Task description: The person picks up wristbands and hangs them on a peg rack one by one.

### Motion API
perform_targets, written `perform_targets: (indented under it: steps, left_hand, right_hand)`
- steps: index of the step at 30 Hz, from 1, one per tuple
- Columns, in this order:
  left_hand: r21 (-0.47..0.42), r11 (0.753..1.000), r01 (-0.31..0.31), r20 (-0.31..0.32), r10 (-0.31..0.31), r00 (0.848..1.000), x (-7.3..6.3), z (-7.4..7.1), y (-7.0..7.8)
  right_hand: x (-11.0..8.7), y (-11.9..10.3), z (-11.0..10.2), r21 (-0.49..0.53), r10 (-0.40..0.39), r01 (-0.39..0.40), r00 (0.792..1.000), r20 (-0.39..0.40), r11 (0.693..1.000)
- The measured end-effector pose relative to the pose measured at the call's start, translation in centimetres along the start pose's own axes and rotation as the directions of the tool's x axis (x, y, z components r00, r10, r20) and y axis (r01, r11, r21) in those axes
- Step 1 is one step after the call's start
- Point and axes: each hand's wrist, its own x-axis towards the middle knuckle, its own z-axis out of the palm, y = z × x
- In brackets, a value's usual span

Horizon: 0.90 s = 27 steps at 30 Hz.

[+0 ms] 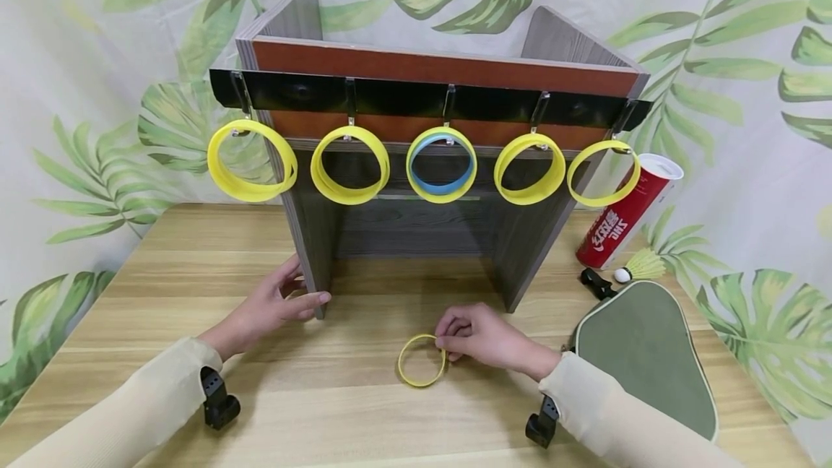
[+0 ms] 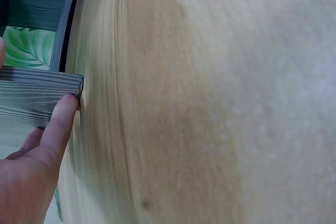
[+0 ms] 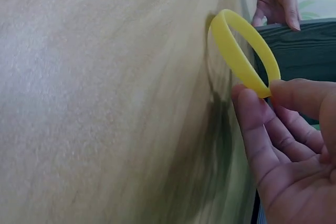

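My right hand (image 1: pixel 484 338) pinches a thin yellow ring (image 3: pixel 236 56) between thumb and fingertips, just above the table in front of the rack. The ring is a flat band, tilted in the right wrist view. On the rack's left side panel (image 1: pixel 300 237) rests my left hand (image 1: pixel 269 305), its thumb against the front edge and its fingers along the outer face. Along a black strip (image 1: pixel 399 96) on the rack's front hang several hooks with yellow rings (image 1: pixel 349 197). The middle hook also carries a blue ring (image 1: pixel 444 188) inside a yellow one.
The grey wooden rack stands on a wooden table (image 1: pixel 273 417). At the right are a red tube (image 1: pixel 607 230) with a white lid, a shuttlecock (image 1: pixel 640 266), a black strap (image 1: pixel 594 284) and a green bag (image 1: pixel 640 352). A leaf-patterned cloth (image 1: pixel 84 78) hangs behind.
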Motion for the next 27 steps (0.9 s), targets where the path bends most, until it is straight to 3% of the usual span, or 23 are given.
perform_targets:
  steps: [12,21,27]
  left_hand:
    - [0.011,1.0,-0.004,-0.003,0.004,1.0,0.3,0.0,0.1]
    - [0.019,1.0,-0.002,-0.008,0.002,1.0,0.0,-0.1,-0.2]
    - [0.018,1.0,-0.012,-0.01,0.012,1.0,-0.1,0.0,-0.2]
  right_hand:
    - [-2.4,-1.7,-2.4,0.108,0.005,0.003,0.997,-0.075,0.994]
    - [-5.1,-5.1,-5.0,0.119,-0.067,0.084,0.988,-0.14,0.989]
    - [-7.1,-7.6,-7.0,0.11,-0.124,0.15,0.968,-0.218,0.983]
